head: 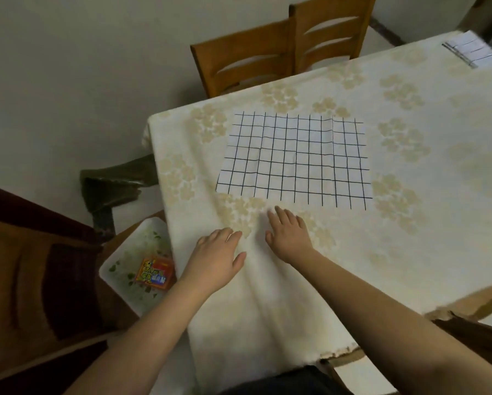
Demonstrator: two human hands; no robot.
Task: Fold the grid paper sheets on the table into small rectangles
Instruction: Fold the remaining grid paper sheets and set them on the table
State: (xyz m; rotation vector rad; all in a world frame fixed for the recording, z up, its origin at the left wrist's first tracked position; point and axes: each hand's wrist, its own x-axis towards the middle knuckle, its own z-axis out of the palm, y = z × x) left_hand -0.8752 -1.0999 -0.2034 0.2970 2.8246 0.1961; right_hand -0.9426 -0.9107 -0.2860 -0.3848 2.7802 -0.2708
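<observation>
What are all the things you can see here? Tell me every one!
grid paper sheet: one, white with black lines, lying open and flat on the table
folded grid papers: a small stack, white with black lines, far right corner of the table
tablecloth: one, cream with tan flowers, covering the table
wooden chairs: two, brown, at the far side of the table
tray: one, white with green leaves, left of the table
packet: one, orange and blue, on the tray
left hand: open, flat on the tablecloth
right hand: open, flat, just short of the sheet
</observation>
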